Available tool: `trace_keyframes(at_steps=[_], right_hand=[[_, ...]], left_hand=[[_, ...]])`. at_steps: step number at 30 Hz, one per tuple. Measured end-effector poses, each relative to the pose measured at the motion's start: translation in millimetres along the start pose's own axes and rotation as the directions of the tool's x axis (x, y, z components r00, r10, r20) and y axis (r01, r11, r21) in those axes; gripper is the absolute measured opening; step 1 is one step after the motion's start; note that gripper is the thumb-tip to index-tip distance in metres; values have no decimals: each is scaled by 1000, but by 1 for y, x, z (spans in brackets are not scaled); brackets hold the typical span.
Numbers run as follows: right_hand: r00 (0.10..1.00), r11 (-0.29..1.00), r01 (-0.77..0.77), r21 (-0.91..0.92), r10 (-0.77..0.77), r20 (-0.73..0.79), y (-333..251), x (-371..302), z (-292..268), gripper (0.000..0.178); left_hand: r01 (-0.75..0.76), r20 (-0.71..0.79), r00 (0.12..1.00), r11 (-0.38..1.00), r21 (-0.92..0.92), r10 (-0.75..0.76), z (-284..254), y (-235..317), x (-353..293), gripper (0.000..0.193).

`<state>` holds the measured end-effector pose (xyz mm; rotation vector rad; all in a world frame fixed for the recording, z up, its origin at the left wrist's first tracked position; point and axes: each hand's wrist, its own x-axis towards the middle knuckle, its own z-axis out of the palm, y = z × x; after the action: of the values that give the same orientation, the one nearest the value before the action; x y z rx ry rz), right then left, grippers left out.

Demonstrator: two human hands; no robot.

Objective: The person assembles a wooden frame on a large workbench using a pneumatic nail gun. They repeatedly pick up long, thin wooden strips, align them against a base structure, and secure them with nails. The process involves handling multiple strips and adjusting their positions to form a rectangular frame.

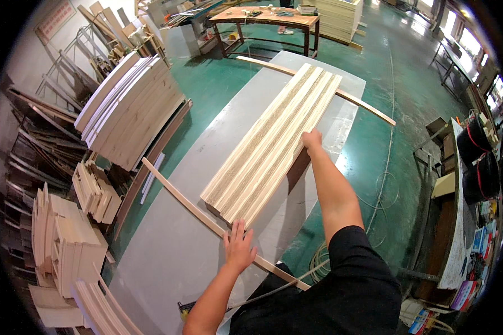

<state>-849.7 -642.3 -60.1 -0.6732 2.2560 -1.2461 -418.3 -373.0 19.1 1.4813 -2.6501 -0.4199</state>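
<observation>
A stack of long, narrow wooden boards [271, 145], pale with darker lengthwise stripes, lies slantwise on a grey sheet-topped table [151, 245]. My left hand [239, 248] is open at the stack's near end, its spread fingertips touching the board ends. Farther along, my right hand [312, 139] is closed round the stack's right edge; its fingertips are hidden. Two thin wooden strips cross the table beneath or beside the stack: the near strip [190, 207] runs by my left hand, and the far strip [369, 107] sticks out past the right side.
Piled panels [134, 111] stand at the left, with smaller wood pieces [75, 240] nearer. A dark tool [185, 307] lies by my left forearm, and a coiled hose [318, 259] is on the floor at right. Behind stands a wooden workbench [262, 18]; a cluttered bench [458, 223] lines the right.
</observation>
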Motion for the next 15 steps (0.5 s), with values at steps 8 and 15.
trace_keyframes(at_steps=[8,15], right_hand=[[988,887,33,460,-100,121,-24,5,55,42],[971,891,19,454,-124,203,-28,29,52,35]], left_hand=[[158,25,987,984,83,-161,-7,-18,44,57],[75,92,993,996,45,-79,-27,-27,82,42]])
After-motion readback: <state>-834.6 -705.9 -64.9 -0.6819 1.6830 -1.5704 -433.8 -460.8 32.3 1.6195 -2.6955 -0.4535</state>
